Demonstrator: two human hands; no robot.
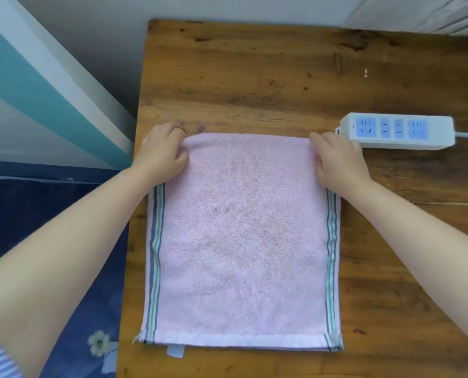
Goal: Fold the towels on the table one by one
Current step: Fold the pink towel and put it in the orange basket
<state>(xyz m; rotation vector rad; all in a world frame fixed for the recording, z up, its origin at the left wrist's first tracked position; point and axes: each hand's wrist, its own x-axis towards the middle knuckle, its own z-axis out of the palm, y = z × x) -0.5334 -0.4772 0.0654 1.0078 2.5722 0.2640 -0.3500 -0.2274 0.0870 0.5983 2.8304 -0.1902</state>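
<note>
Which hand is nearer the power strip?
The right hand, gripping the pink towel's far right corner beside the white power strip; the left hand grips the opposite corner.

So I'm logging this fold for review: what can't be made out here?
Head view only:
- Far corners of the pink towel: covered by the left hand and right hand.
- Layer count: hidden under the top layer.
- Power strip cable: cut off by the right edge.
- Table: cut off below and right.

White power strip (396, 130) with blue sockets at 2 o'clock on wooden tabletop (254, 77); dark blue floral fabric (63, 241) at 8 o'clock
</note>
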